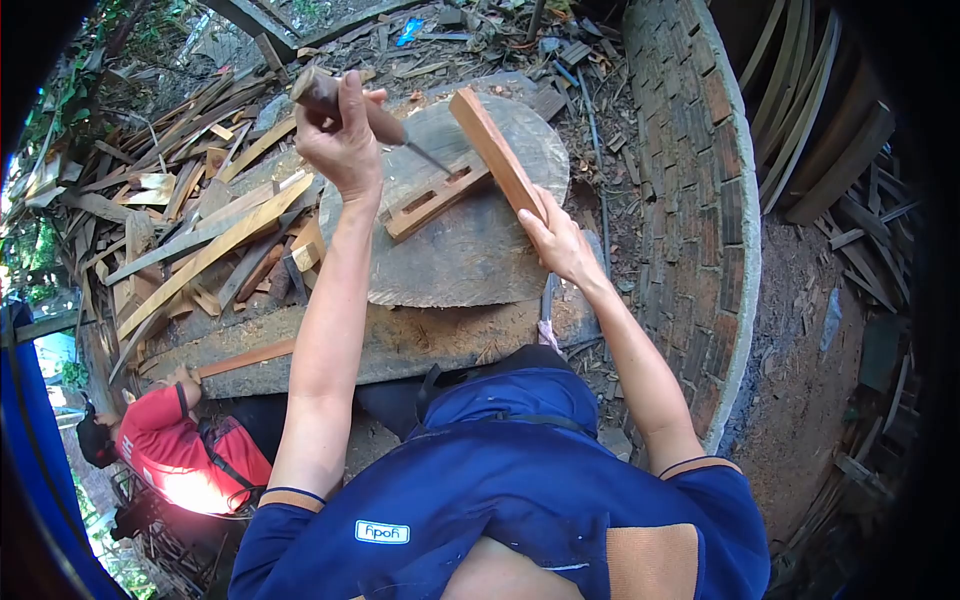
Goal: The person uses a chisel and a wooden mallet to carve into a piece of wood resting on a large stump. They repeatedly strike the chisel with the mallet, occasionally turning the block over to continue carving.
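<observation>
My left hand point(342, 148) is wrapped round the wooden handle of a chisel point(384, 123). The chisel slants down to the right, its tip at a slot in a short wooden piece point(437, 205). That piece, with slots cut in its top, lies on a round wood slab point(460, 270). In my right hand point(562, 243) is a squared reddish wooden bar point(497, 150), gripped at its near end and tilted up over the slab. The far end of the bar is raised, apart from the chisel.
A co-worker in a red shirt point(160, 440) is at lower left, a hand near a wood strip point(245, 358) on the long bench beam point(420, 335). Scrap wood point(190, 240) piles up on the left. A curved brick wall point(690, 220) stands on the right.
</observation>
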The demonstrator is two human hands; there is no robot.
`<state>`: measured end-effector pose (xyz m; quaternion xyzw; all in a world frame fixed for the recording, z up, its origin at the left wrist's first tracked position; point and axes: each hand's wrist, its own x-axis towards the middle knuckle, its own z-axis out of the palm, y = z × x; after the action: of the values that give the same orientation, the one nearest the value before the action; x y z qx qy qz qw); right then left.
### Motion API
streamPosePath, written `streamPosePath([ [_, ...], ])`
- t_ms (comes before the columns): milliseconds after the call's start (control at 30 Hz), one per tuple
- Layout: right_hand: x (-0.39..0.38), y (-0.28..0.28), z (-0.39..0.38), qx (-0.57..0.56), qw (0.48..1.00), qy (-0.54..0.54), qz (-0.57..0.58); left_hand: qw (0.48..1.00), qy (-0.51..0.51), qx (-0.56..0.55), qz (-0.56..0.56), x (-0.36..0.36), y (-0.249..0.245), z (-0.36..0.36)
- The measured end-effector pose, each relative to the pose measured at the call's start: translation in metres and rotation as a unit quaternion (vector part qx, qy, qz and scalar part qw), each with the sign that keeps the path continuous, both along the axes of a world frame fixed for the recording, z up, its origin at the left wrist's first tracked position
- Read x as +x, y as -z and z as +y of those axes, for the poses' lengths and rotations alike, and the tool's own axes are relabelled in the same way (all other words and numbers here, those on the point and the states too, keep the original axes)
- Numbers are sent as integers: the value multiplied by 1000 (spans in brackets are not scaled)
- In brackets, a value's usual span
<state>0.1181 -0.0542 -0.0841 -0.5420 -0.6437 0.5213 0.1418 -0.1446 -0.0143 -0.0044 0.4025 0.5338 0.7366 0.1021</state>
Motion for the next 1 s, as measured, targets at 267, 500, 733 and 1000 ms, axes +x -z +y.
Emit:
streamPosePath([
  [267, 0, -5, -1, -10, 1000, 6, 5, 984, 138, 77, -77, 14, -5, 10],
  [500, -1, -3, -2, -9, 1000, 0, -2, 977, 141, 65, -149, 17, -9, 12],
  [733, -1, -4, -2, -12, 1000, -3, -5, 968, 203, 19, -144, 22, -8, 14],
  [1000, -1, -5, -2, -8, 1000, 1, -3, 962, 239, 48, -124, 27, -2, 27],
])
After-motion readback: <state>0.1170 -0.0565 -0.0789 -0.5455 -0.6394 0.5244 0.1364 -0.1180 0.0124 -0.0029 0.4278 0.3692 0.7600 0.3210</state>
